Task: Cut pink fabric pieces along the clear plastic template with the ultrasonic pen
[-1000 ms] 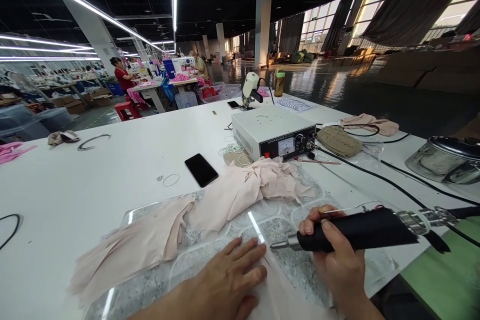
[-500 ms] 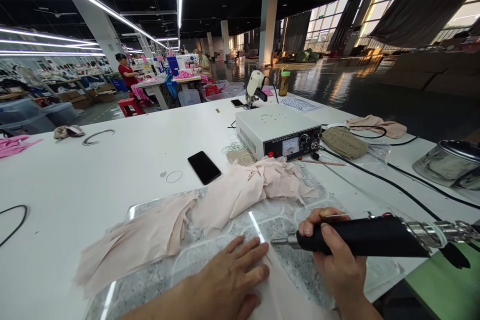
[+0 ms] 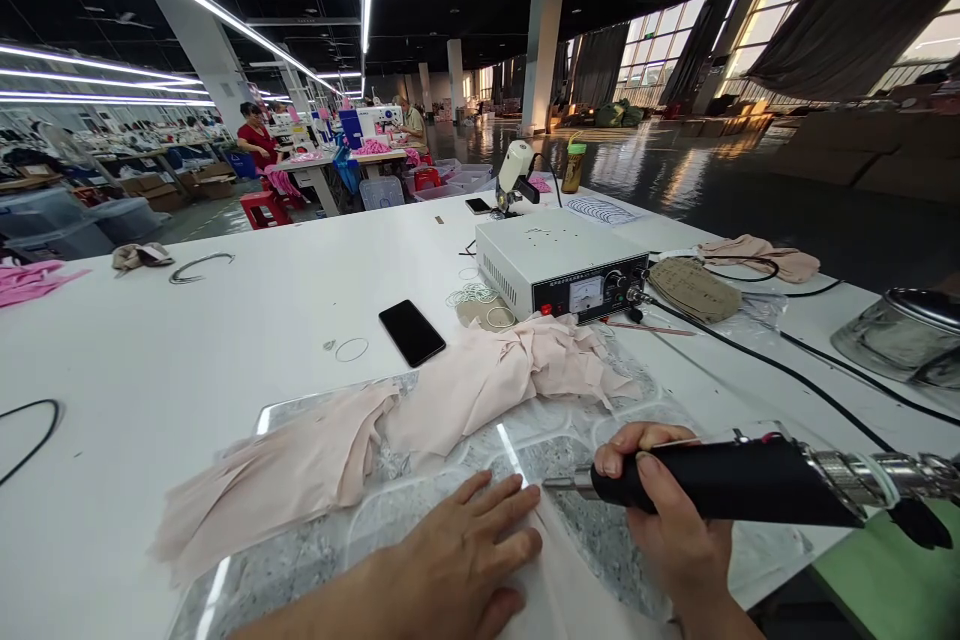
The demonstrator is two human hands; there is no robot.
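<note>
My right hand [image 3: 667,510] is wrapped round a black hand-held tool [image 3: 720,482] with a metal tip pointing left over a clear plastic sheet [image 3: 315,550]. My left hand [image 3: 457,565] lies flat with fingers stretched out on pale pink fabric [image 3: 555,590] on that sheet, fingertips close to the tool's tip. More pale pink fabric pieces [image 3: 420,410] are heaped just beyond. A black cable [image 3: 750,345] runs from the tool's side toward a white control box [image 3: 559,260].
A black phone [image 3: 412,332] lies on the white table [image 3: 187,350], with thin wire rings [image 3: 351,350] beside it. A steel pot [image 3: 896,335] stands at the right, a tan pouch [image 3: 694,288] near the box. Other people work at distant tables [image 3: 255,140].
The view has drifted slightly; the tool in my right hand sits a little lower and more level. My left hand stays flat on the fabric.
</note>
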